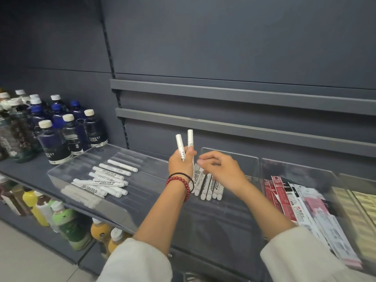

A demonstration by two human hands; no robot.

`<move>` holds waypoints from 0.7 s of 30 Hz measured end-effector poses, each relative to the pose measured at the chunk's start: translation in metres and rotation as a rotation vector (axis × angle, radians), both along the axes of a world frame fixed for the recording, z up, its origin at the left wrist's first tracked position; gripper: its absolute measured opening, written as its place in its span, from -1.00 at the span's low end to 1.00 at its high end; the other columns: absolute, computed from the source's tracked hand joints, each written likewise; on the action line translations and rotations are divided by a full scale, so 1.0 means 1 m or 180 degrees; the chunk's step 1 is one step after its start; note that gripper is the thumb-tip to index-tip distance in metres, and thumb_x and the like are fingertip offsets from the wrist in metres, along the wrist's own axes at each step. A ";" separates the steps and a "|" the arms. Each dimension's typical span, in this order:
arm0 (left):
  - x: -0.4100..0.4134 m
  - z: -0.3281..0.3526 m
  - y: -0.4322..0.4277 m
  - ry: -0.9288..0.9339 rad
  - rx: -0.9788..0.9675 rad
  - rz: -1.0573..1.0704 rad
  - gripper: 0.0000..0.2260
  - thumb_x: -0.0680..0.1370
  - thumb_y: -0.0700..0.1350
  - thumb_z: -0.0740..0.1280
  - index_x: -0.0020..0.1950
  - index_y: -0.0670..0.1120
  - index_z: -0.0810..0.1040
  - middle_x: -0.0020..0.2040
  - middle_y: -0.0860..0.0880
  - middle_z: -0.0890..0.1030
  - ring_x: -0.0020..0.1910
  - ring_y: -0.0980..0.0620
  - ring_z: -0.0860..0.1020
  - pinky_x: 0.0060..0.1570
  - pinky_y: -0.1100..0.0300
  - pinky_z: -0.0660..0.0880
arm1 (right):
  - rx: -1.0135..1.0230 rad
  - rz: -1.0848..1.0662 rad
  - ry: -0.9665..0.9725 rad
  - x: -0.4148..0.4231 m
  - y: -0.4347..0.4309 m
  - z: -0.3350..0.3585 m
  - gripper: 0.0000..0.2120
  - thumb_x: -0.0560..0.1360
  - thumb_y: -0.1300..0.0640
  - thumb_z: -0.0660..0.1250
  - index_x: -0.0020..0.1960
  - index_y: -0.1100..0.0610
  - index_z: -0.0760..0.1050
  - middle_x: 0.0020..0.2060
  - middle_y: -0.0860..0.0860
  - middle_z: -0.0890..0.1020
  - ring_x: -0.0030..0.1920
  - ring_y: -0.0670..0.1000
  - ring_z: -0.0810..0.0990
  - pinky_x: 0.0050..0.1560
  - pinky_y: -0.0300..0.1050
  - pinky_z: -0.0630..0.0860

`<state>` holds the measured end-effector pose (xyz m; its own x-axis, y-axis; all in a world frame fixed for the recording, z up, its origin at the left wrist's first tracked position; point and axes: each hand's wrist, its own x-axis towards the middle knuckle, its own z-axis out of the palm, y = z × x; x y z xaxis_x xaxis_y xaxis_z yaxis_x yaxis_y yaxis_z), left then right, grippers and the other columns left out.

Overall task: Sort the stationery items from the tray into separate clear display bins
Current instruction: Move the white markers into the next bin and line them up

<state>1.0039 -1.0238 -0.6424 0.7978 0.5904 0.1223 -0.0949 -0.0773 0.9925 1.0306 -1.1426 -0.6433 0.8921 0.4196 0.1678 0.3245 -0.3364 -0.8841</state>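
Left hand (180, 162) grips two white markers (180, 145) upright at centre; right hand (221, 169), fingers curled, grip unclear, over the sorted row (207, 188); a loose pile (107, 180) at 9 o'clock seemingly awaits sorting

A shop aisle is showing here: grey metal shelving (244, 94) with slotted uprights is running along the wall, bottled drinks (61, 135) are standing in rows with labels facing outward, more bottles (67, 222) are filling the shelf below, and clear display bins (85, 157) are holding white markers (109, 178) and packaged refills (295, 202).
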 end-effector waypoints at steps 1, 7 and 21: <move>-0.001 0.001 -0.003 -0.0060 -0.0079 -0.0063 -0.87 0.61 -0.09 0.23 -0.11 -0.02 0.52 -0.13 -0.01 0.61 -0.12 0.03 0.58 -0.07 0.21 0.51 | 0.0001 0.0011 -0.0009 -0.002 0.004 0.001 -0.88 0.51 -0.01 0.38 0.03 -0.06 0.57 -0.10 -0.13 0.69 -0.11 -0.15 0.66 -0.07 -0.23 0.53; -0.005 0.005 -0.005 -0.0132 -0.0226 -0.0247 -0.88 0.62 -0.11 0.21 0.03 -0.07 0.54 -0.06 -0.01 0.65 -0.10 0.05 0.61 -0.26 0.28 0.59 | 0.0182 0.0195 0.0154 -0.007 0.012 0.001 -0.83 0.54 0.06 0.35 0.10 0.08 0.50 -0.11 -0.04 0.71 -0.14 -0.09 0.69 -0.18 -0.23 0.58; -0.011 0.004 -0.007 0.0755 0.0923 -0.0072 -0.86 0.64 -0.04 0.08 0.04 -0.10 0.21 -0.27 0.00 0.43 -0.32 0.00 0.43 -0.40 0.18 0.28 | -0.1118 -0.1430 0.0381 0.028 -0.023 -0.045 -0.83 0.56 0.20 0.23 0.12 0.08 0.49 0.00 0.16 0.62 -0.19 0.16 0.64 -0.20 -0.08 0.63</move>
